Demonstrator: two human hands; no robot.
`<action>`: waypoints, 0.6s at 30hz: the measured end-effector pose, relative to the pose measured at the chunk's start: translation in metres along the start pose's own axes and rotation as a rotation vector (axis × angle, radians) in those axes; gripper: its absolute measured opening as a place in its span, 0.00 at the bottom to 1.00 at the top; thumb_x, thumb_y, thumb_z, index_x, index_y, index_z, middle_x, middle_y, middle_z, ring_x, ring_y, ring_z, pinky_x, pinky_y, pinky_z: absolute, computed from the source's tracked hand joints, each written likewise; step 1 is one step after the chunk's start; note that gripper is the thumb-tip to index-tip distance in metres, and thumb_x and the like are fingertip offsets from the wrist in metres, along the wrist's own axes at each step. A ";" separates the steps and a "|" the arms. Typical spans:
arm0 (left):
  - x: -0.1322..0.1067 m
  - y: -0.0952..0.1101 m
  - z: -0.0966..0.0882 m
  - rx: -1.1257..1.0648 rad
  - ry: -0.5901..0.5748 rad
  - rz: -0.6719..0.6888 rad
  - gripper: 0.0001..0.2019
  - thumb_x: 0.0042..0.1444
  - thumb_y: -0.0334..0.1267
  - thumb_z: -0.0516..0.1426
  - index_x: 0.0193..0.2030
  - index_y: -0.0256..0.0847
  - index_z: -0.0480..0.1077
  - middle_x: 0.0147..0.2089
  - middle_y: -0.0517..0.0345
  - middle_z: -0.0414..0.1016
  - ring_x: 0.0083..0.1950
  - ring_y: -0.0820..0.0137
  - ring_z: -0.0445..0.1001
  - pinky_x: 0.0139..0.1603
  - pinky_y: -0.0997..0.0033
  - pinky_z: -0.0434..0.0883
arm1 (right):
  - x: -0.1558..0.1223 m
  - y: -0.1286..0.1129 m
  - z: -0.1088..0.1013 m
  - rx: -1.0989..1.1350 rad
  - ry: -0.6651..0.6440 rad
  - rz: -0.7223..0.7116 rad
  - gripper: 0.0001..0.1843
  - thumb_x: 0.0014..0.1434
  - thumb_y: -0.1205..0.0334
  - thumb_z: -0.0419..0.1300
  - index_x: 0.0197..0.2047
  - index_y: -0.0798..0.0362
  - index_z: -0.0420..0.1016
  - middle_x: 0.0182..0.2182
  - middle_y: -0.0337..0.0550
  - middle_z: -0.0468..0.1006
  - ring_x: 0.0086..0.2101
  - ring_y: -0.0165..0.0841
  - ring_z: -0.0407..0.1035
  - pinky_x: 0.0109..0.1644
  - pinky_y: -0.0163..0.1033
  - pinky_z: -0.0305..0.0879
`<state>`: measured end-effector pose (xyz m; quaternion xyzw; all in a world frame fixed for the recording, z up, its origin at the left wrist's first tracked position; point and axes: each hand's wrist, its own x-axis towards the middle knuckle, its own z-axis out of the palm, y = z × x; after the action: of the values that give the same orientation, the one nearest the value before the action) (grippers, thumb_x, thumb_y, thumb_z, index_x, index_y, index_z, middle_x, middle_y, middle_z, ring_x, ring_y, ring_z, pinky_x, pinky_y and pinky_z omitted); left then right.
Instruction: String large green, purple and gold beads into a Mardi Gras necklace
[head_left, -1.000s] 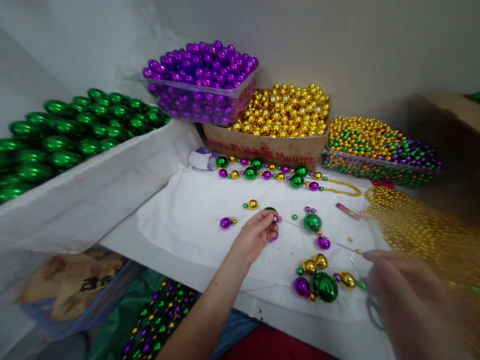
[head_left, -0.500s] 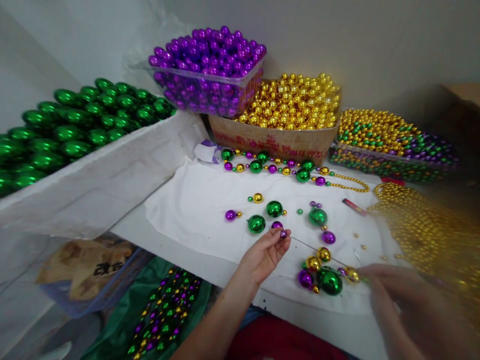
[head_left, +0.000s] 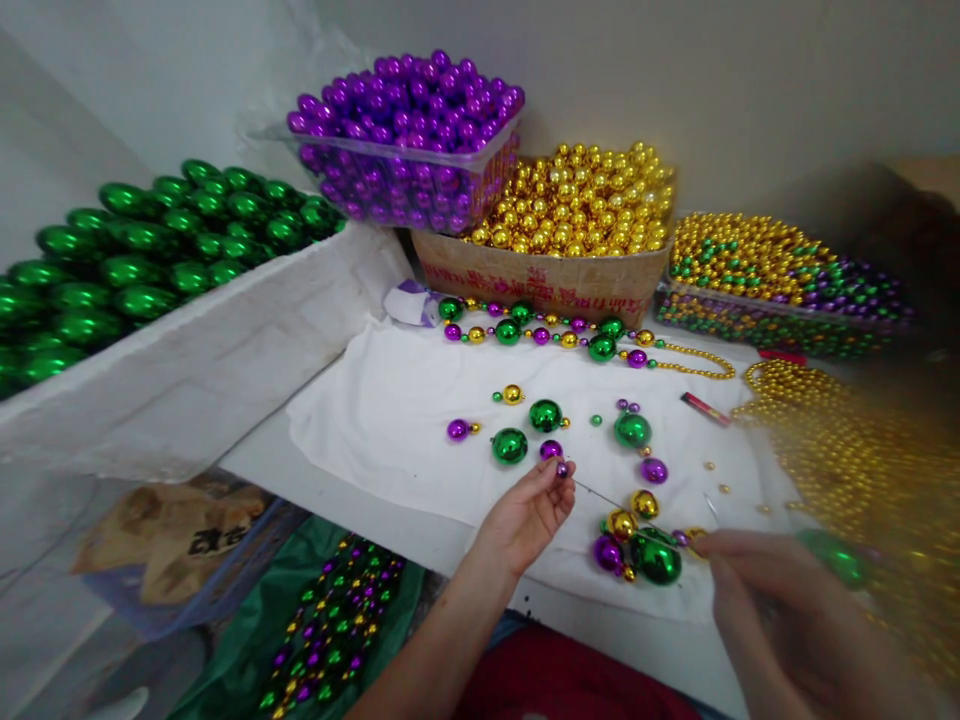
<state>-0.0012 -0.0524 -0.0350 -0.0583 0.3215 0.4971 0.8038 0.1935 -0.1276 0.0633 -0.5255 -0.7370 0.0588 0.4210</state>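
My left hand is closed over the white cloth, pinching a small purple bead between thumb and fingertips. A thin wire or thread runs from that bead toward my right hand, which is blurred. Its fingers are closed at a gold bead on this line, partly hidden by the fingertips, with a small purple bead beside it. Beneath the line lie a big green bead, a purple bead and gold beads. Behind my right hand shows a blurred green bead.
Loose beads lie on the white cloth, with a bead necklace behind them. At the back stand a purple-bead tub, a gold-bead carton and a mixed-bead tray. A white box wall borders the left; gold bead strands lie right.
My right hand has moved slightly left, its fingertips now covering part of the gold bead. A blurred green bead now shows behind it. My left hand keeps its pinch; the view shifted slightly.
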 end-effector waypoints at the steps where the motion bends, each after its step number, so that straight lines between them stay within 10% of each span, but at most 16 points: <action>1: 0.000 0.000 0.000 0.002 0.002 0.002 0.04 0.60 0.25 0.55 0.39 0.31 0.71 0.36 0.52 0.77 0.31 0.76 0.76 0.34 0.79 0.75 | 0.000 -0.002 0.001 0.004 0.026 0.033 0.08 0.59 0.70 0.58 0.41 0.50 0.71 0.36 0.41 0.78 0.35 0.28 0.73 0.37 0.32 0.66; 18: -0.004 -0.002 0.005 -0.025 0.051 0.024 0.06 0.59 0.23 0.54 0.39 0.30 0.72 0.35 0.52 0.77 0.31 0.76 0.76 0.34 0.79 0.75 | -0.004 -0.007 0.015 0.042 0.080 0.194 0.05 0.60 0.67 0.57 0.40 0.50 0.73 0.35 0.40 0.78 0.29 0.27 0.72 0.31 0.31 0.64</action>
<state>0.0014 -0.0550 -0.0293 -0.0773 0.3363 0.5089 0.7886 0.1787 -0.1284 0.0557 -0.5874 -0.6639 0.0939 0.4533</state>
